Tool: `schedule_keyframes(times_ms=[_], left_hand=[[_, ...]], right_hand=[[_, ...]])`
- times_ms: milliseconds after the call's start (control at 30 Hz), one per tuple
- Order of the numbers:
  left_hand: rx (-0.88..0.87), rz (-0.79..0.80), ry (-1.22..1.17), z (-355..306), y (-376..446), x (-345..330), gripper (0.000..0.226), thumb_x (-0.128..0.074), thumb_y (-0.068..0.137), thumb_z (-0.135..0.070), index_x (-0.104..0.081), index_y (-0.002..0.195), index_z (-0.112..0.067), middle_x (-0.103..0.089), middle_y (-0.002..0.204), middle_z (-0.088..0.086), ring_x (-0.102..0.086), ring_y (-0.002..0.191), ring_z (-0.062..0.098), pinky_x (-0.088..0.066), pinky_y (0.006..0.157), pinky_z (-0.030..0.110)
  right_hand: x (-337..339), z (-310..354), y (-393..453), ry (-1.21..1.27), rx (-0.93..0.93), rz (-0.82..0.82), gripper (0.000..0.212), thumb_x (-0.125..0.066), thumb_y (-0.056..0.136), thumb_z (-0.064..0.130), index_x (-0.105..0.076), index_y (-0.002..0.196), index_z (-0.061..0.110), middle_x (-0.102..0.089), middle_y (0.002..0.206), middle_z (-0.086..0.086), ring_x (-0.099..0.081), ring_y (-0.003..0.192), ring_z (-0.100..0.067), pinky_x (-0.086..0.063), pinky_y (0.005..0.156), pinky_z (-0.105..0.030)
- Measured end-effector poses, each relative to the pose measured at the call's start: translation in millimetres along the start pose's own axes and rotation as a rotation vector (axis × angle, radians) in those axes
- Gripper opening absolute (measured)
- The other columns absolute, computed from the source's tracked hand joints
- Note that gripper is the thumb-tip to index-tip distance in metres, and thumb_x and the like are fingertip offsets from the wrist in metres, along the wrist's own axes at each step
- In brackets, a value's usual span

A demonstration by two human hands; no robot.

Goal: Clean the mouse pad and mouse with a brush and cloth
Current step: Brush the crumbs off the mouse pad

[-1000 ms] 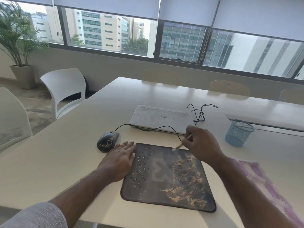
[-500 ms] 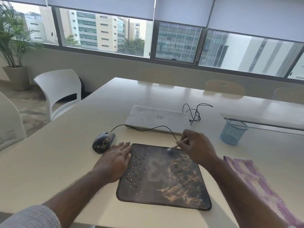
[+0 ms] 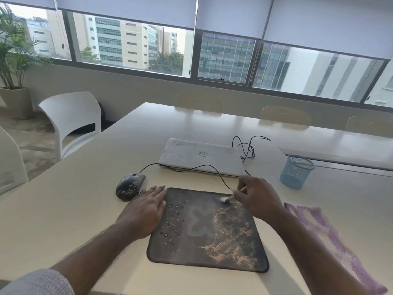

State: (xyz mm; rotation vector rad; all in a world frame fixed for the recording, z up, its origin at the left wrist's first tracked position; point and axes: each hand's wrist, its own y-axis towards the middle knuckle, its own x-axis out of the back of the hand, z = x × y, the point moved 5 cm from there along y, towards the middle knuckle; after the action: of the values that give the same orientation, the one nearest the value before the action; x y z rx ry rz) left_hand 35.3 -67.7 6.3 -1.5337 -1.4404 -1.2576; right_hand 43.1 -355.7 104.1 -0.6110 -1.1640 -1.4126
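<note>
Pale bench [image 3: 89, 213], windowed office. Dark pad [image 3: 207, 233] strewn with crumbs and sandy dust. Left hand [image 3: 144, 211] flat, empty, on pad's left edge; right hand [image 3: 258, 198] pinches brush [image 3: 226, 198] at pad's far edge.

bench [image 3: 89, 209]: smooth cream top with a soft sheen
mouse pad [image 3: 204, 250]: dark matt cloth-like face, gritty with tan crumbs and pale flecks
mouse [image 3: 129, 186]: dark glossy plastic, speckled with tan grit
brush [image 3: 225, 199]: pale bristle tip on a thin light stick
cloth [image 3: 325, 237]: soft, fuzzy purple-and-white fabric
laptop [image 3: 202, 156]: matt pale lid, dusty
cup [image 3: 296, 171]: blue wire mesh
</note>
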Motion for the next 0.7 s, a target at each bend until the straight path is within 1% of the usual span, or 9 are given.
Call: schedule_keyframes(times_ms=[100, 200, 267, 367, 433, 500, 600, 667, 700], left_hand=[[0.000, 0.000, 0.006, 0.4, 0.0, -0.1, 0.054, -0.021, 0.106, -0.038, -0.014, 0.158, -0.025, -0.010, 0.163, -0.013, -0.002, 0.149, 0.002, 0.003, 0.117, 0.020], [0.002, 0.004, -0.002, 1.8, 0.4, -1.1, 0.054, -0.021, 0.106, -0.039, -0.013, 0.157, -0.026, -0.010, 0.163, -0.013, -0.002, 0.149, 0.001, 0.001, 0.119, 0.022], [0.004, 0.009, -0.001, 1.9, 0.2, -1.9, 0.054, -0.020, 0.106, -0.040, -0.013, 0.157, -0.026, -0.010, 0.163, -0.014, -0.001, 0.149, 0.001, 0.001, 0.120, 0.023], [0.004, 0.011, -0.005, 2.2, 0.3, -2.3, 0.054, -0.020, 0.106, -0.040, -0.013, 0.157, -0.027, -0.009, 0.163, -0.014, -0.001, 0.149, 0.001, 0.000, 0.120, 0.023], [0.005, 0.010, -0.009, 2.8, 1.0, -2.5, 0.054, -0.020, 0.106, -0.040, -0.013, 0.157, -0.027, -0.009, 0.163, -0.014, -0.001, 0.149, 0.001, 0.000, 0.120, 0.023], [0.004, 0.014, -0.009, 3.3, 1.0, -3.6, 0.054, -0.020, 0.106, -0.040, -0.013, 0.157, -0.027, -0.009, 0.163, -0.013, -0.001, 0.149, 0.001, 0.000, 0.120, 0.024], [0.008, 0.017, -0.003, 4.0, 1.3, -3.9, 0.054, -0.020, 0.106, -0.040, -0.012, 0.157, -0.027, -0.009, 0.163, -0.014, -0.001, 0.149, 0.001, 0.000, 0.121, 0.024], [0.010, 0.019, -0.001, 3.3, 1.5, -3.5, 0.054, -0.020, 0.106, -0.040, -0.012, 0.157, -0.027, -0.008, 0.163, -0.014, -0.001, 0.149, 0.001, 0.001, 0.120, 0.023], [0.010, 0.020, -0.002, 3.0, 1.5, -3.4, 0.054, -0.020, 0.106, -0.040, -0.012, 0.157, -0.027, -0.008, 0.163, -0.014, 0.000, 0.149, 0.001, 0.001, 0.120, 0.023]], right_hand=[[13.2, -0.1, 1.8, 0.005, -0.007, -0.029, 0.021, -0.070, 0.076, 0.022, -0.054, 0.063, 0.020, -0.059, 0.055, 0.007, -0.056, 0.054, -0.013, -0.037, 0.051, -0.024], [20.9, 0.2, 4.5, 0.078, -0.009, -0.135, 0.020, -0.071, 0.083, 0.027, -0.058, 0.069, 0.020, -0.060, 0.057, 0.010, -0.054, 0.053, -0.006, -0.036, 0.050, -0.023], [12.6, -1.5, 2.2, 0.061, -0.014, -0.102, 0.024, -0.070, 0.086, 0.030, -0.054, 0.068, 0.025, -0.056, 0.056, 0.013, -0.051, 0.053, -0.003, -0.035, 0.050, -0.024], [1.6, -6.0, -5.6, 0.007, -0.046, -0.043, 0.032, -0.069, 0.082, 0.026, -0.045, 0.061, 0.028, -0.055, 0.055, 0.010, -0.051, 0.053, -0.005, -0.034, 0.051, -0.026], [7.1, -4.9, -6.0, -0.011, -0.055, -0.045, 0.029, -0.069, 0.078, 0.024, -0.047, 0.059, 0.025, -0.058, 0.057, 0.007, -0.053, 0.054, -0.009, -0.034, 0.049, -0.024], [16.4, -3.8, -2.4, 0.007, -0.054, -0.086, 0.022, -0.070, 0.077, 0.022, -0.054, 0.063, 0.020, -0.065, 0.061, 0.002, -0.058, 0.057, -0.015, -0.035, 0.049, -0.023], [20.0, -7.4, -1.1, 0.064, -0.062, -0.162, 0.020, -0.069, 0.084, 0.026, -0.056, 0.071, 0.017, -0.069, 0.066, 0.003, -0.061, 0.061, -0.020, -0.039, 0.056, -0.027], [9.8, -10.0, -5.3, 0.039, -0.049, -0.111, 0.023, -0.067, 0.088, 0.029, -0.053, 0.071, 0.021, -0.067, 0.067, 0.004, -0.061, 0.063, -0.020, -0.040, 0.058, -0.028], [5.8, -11.4, -7.6, 0.012, -0.047, -0.082, 0.025, -0.067, 0.088, 0.028, -0.050, 0.070, 0.023, -0.065, 0.066, 0.004, -0.059, 0.063, -0.020, -0.038, 0.056, -0.026]])
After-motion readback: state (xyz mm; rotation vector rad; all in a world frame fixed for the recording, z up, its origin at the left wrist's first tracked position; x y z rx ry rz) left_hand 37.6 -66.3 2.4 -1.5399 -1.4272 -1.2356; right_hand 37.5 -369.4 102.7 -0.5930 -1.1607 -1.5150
